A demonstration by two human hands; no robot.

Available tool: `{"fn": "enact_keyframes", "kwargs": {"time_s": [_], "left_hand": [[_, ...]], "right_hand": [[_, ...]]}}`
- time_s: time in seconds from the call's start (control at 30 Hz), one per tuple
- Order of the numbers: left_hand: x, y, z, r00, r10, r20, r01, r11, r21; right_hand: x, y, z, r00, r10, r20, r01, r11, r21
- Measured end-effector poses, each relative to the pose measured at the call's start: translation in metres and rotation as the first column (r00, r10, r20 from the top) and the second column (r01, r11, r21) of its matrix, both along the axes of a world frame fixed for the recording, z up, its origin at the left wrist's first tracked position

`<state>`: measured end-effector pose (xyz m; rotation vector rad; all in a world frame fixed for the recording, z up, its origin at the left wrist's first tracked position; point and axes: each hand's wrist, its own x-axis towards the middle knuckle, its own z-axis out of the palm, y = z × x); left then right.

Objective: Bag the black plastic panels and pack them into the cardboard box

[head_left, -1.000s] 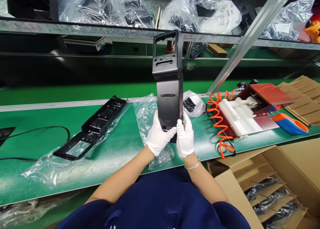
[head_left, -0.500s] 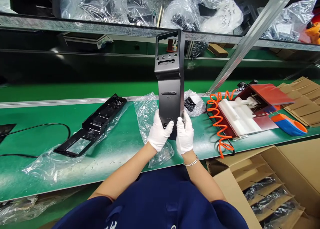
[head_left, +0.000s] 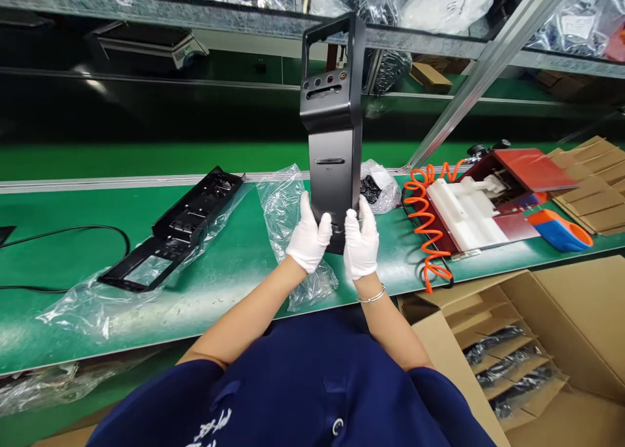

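Observation:
A long black plastic housing [head_left: 332,154] stands nearly upright between my hands. Its upper end has a rectangular window, with a row of round holes and a slot below. My left hand [head_left: 308,239], in a white glove, grips its lower left edge. On the lower right edge my right hand [head_left: 361,244], gloved too, is closed with the thumb at the front. A second black housing [head_left: 178,232] lies to the left on a clear plastic bag, its ribbed inner side up. Behind my left hand is another crumpled clear bag [head_left: 283,200].
A red and white fixture [head_left: 469,213] with a coiled orange air hose [head_left: 424,219] stands right. Beside it sits a blue and orange holder [head_left: 559,231]. An open cardboard box [head_left: 576,310] with bagged parts is at lower right. A metal shelf [head_left: 209,11] crosses above the bench.
The view has tipped down slightly, so the bench and the shelf sit higher in the picture. Both hands still hold the black housing, its top leaning a little more toward me.

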<state>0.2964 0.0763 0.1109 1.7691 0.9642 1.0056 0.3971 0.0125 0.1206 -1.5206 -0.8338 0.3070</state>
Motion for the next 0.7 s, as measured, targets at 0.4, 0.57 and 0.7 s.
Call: {"fn": "enact_keyframes", "kwargs": {"time_s": [0.4,0.57,0.7], "left_hand": [[0.000,0.034,0.026,0.857,0.150,0.492,0.120,0.872,-0.475],[-0.010,0.043,0.027,0.892,0.128,0.434,0.192,0.763,-0.618],[-0.015,0.046,0.025,0.816,0.120,0.566,0.341,0.691,-0.638]], "right_hand": [[-0.010,-0.020,0.017,0.853,0.428,-0.300,-0.411,0.904,0.123],[-0.014,-0.037,0.015,0.576,0.748,-0.328,-0.734,0.651,0.196],[-0.016,-0.044,-0.006,0.584,0.743,-0.327,-0.741,0.653,0.160]]}}
